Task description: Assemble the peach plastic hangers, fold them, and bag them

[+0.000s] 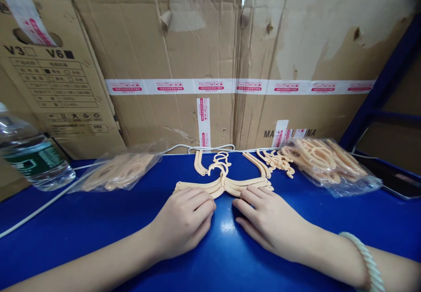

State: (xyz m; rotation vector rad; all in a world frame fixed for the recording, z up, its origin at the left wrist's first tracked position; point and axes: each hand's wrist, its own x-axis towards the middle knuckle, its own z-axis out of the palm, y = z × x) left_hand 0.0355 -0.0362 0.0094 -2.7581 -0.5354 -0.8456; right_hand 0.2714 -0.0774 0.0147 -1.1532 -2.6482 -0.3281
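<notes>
A stack of beige plastic folding clothes hangers (199, 185) lies in the middle of the blue table, hooks pointing away from me. My left hand (187, 217) has its fingers curled at the near edge of the left arms; its fingertips are partly hidden. On the other side, my right hand (266, 222) bends its fingers over the right arms, with thumb and index fingertip showing off the plastic. Behind the stack lie loose hanger arms on the left (200, 164) and on the right (258, 164). Loose hooks (278, 159) form a small pile beside them.
Clear bags of beige hanger parts lie at the left (121, 171) and right (324, 160). A water bottle (33, 160) stands far left near a white cable (39, 213). A dark phone-like object (397, 182) is far right. Taped cardboard (177, 121) walls the back.
</notes>
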